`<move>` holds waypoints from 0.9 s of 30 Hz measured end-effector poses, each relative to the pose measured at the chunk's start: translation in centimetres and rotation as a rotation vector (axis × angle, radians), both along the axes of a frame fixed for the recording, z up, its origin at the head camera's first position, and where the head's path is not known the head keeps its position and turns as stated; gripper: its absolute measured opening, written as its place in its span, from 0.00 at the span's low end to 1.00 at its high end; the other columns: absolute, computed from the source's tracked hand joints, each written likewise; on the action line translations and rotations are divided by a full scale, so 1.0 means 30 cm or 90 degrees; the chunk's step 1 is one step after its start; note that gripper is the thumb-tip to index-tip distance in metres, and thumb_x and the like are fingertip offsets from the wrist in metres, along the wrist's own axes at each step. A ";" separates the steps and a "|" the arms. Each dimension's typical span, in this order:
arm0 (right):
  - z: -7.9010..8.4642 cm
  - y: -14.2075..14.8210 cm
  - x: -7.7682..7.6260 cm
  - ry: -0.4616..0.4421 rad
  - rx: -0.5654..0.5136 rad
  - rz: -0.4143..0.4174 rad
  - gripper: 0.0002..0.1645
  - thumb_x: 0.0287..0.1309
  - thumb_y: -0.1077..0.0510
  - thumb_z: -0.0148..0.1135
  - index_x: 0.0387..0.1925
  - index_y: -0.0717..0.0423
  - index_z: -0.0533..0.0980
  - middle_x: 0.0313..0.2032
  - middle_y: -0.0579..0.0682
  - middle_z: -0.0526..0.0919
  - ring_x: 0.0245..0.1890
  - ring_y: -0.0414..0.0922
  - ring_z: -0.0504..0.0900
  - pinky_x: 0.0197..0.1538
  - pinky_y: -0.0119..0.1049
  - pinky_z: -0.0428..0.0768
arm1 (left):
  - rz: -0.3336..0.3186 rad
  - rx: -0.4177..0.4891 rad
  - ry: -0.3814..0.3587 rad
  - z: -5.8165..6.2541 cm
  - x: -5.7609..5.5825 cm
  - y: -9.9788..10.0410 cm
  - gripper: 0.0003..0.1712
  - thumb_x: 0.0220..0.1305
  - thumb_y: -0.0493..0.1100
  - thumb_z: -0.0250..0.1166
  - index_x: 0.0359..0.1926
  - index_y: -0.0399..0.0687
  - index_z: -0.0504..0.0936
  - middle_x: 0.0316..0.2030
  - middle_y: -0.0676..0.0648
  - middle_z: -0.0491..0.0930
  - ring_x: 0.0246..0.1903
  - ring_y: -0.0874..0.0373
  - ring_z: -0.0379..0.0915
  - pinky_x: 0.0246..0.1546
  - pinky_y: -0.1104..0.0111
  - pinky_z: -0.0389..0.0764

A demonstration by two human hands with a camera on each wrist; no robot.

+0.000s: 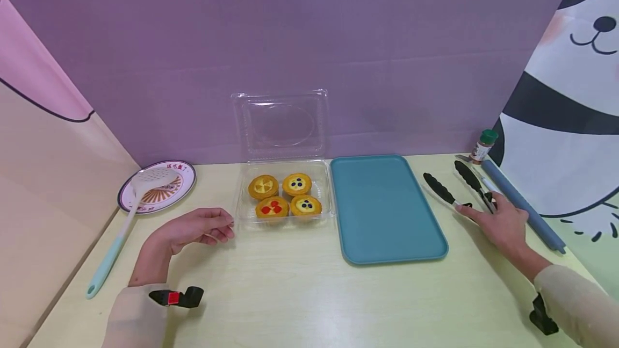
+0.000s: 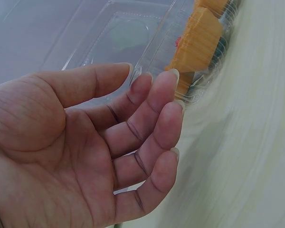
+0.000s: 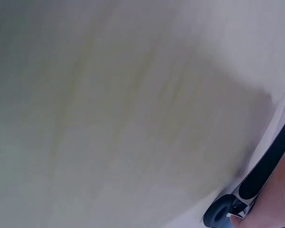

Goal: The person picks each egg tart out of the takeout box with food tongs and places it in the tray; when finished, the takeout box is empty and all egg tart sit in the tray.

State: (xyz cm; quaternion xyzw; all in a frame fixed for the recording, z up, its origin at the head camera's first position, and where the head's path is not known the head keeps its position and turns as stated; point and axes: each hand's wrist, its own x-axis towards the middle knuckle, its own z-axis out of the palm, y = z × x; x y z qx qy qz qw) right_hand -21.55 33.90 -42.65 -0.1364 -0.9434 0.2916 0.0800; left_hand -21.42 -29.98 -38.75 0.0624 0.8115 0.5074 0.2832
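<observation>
Box stands open, four tarts inside untouched; right hand grips tongs, left hand's fingers loosely curved, holding nothing.

The right hand is gripping tongs at three o'clock from a clear box holding four tarts, a tray lying between; the left hand is hanging loosely at eight; a skimmer is resting on a plate at nine

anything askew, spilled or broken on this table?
Nothing visibly spilled or broken. Mildly askew: the pale-teal-handled white perforated turner lies slanted, its head over the round white dark-rimmed plate, handle sticking out past the rim.
</observation>
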 end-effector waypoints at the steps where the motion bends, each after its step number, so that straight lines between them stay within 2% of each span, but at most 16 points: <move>1: 0.005 0.000 0.003 0.004 -0.011 0.003 0.65 0.56 0.28 0.63 0.76 0.68 0.49 0.67 0.78 0.62 0.62 0.76 0.54 0.55 0.68 0.61 | 0.000 0.000 0.000 -0.001 0.000 0.000 0.21 0.75 0.51 0.56 0.50 0.35 0.75 0.38 0.49 0.84 0.39 0.57 0.79 0.43 0.65 0.79; 6: 0.035 -0.003 0.010 0.036 -0.045 0.023 0.65 0.56 0.29 0.65 0.77 0.63 0.49 0.69 0.76 0.62 0.64 0.75 0.52 0.58 0.69 0.60 | -0.002 -0.002 0.003 0.000 0.001 -0.001 0.21 0.75 0.51 0.56 0.50 0.35 0.75 0.38 0.50 0.84 0.39 0.57 0.79 0.43 0.65 0.79; 10: 0.068 -0.012 0.009 0.047 -0.062 0.046 0.64 0.55 0.30 0.66 0.78 0.59 0.49 0.69 0.73 0.63 0.65 0.73 0.62 0.60 0.68 0.65 | -0.003 -0.002 0.005 0.003 0.003 0.000 0.22 0.75 0.51 0.56 0.51 0.34 0.75 0.38 0.50 0.84 0.39 0.57 0.79 0.43 0.65 0.80; 12: 0.087 -0.018 0.008 0.054 -0.071 0.059 0.62 0.56 0.30 0.66 0.78 0.57 0.50 0.69 0.71 0.64 0.63 0.70 0.69 0.57 0.66 0.69 | -0.004 -0.001 0.005 0.004 0.004 0.000 0.22 0.75 0.51 0.56 0.51 0.34 0.75 0.38 0.50 0.84 0.39 0.57 0.79 0.43 0.65 0.80; 17: 0.131 -0.052 0.004 0.073 -0.069 0.078 0.59 0.57 0.30 0.65 0.78 0.53 0.50 0.71 0.68 0.63 0.57 0.68 0.77 0.54 0.65 0.72 | -0.007 -0.001 0.005 0.006 0.005 0.000 0.21 0.75 0.51 0.56 0.50 0.34 0.75 0.38 0.49 0.84 0.39 0.57 0.79 0.43 0.65 0.80; 25: 0.185 -0.114 -0.013 0.067 -0.067 0.074 0.60 0.56 0.27 0.64 0.79 0.49 0.50 0.74 0.65 0.61 0.69 0.69 0.62 0.61 0.72 0.66 | -0.007 -0.001 0.002 0.009 0.005 0.000 0.21 0.75 0.50 0.56 0.50 0.33 0.75 0.38 0.49 0.84 0.39 0.57 0.79 0.43 0.65 0.80; 27: 0.197 -0.128 -0.016 0.065 -0.075 0.078 0.61 0.56 0.27 0.63 0.79 0.49 0.49 0.74 0.65 0.60 0.69 0.69 0.62 0.61 0.72 0.66 | -0.007 0.000 0.002 0.008 0.004 0.000 0.21 0.75 0.50 0.56 0.50 0.33 0.75 0.38 0.49 0.84 0.39 0.57 0.79 0.43 0.65 0.80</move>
